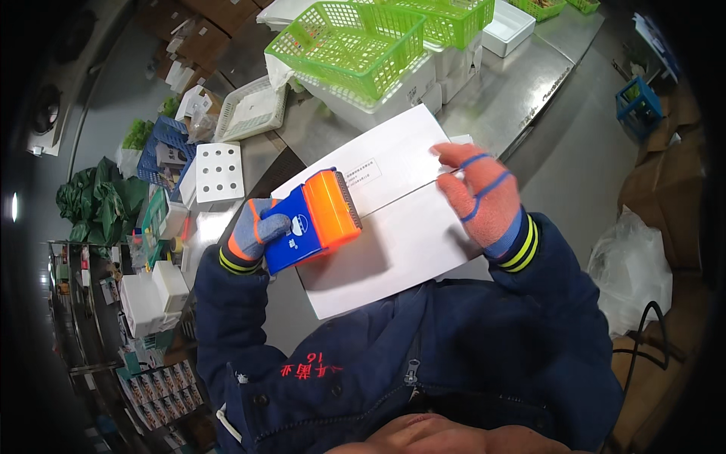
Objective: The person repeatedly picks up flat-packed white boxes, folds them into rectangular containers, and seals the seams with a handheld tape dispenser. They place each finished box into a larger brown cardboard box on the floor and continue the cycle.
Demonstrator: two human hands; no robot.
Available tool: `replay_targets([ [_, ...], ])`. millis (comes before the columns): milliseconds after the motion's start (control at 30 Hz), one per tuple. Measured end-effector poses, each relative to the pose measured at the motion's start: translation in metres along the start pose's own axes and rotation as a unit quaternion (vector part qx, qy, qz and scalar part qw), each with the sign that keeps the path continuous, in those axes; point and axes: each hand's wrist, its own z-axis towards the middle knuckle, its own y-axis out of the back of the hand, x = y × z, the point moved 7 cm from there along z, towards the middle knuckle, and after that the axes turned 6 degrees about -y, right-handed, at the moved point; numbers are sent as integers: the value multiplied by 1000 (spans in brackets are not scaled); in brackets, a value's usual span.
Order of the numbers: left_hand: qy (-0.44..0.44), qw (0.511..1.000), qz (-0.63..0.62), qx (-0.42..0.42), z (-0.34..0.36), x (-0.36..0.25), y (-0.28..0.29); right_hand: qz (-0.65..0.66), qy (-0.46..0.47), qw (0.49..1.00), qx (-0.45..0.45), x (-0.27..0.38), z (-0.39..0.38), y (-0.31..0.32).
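My left hand (255,229), in a grey and orange glove, is closed around a blue and orange tape dispenser (296,225). The dispenser's toothed cutting edge sits over the left side of a white carton (412,234). A straight seam runs between the carton's two top flaps, and a printed label is on the far flap. At the carton's right side my right hand (484,195), gloved in orange with blue bands, hovers with thumb and fingers apart. Its fingertips are slightly blurred near the seam's right end, and I see nothing held in them.
Green plastic baskets (355,49) rest on white foam boxes (378,113) beyond the carton, on a steel table (522,94). A white basket (253,110) and a white panel with holes (219,172) lie at left. A clear plastic bag (631,268) is at right.
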Motion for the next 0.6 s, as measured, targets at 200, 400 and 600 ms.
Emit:
replay_targets([
  [200, -35, 996, 39, -77, -3, -20, -10, 353, -290, 802, 384, 17, -10, -113],
  [400, -26, 996, 75, -47, 1, -29, -17, 329, -291, 823, 361, 22, -2, -113],
  [600, 9, 989, 149, -5, 18, -43, -45, 1, 234, 967, 99, 11, 18, -32],
])
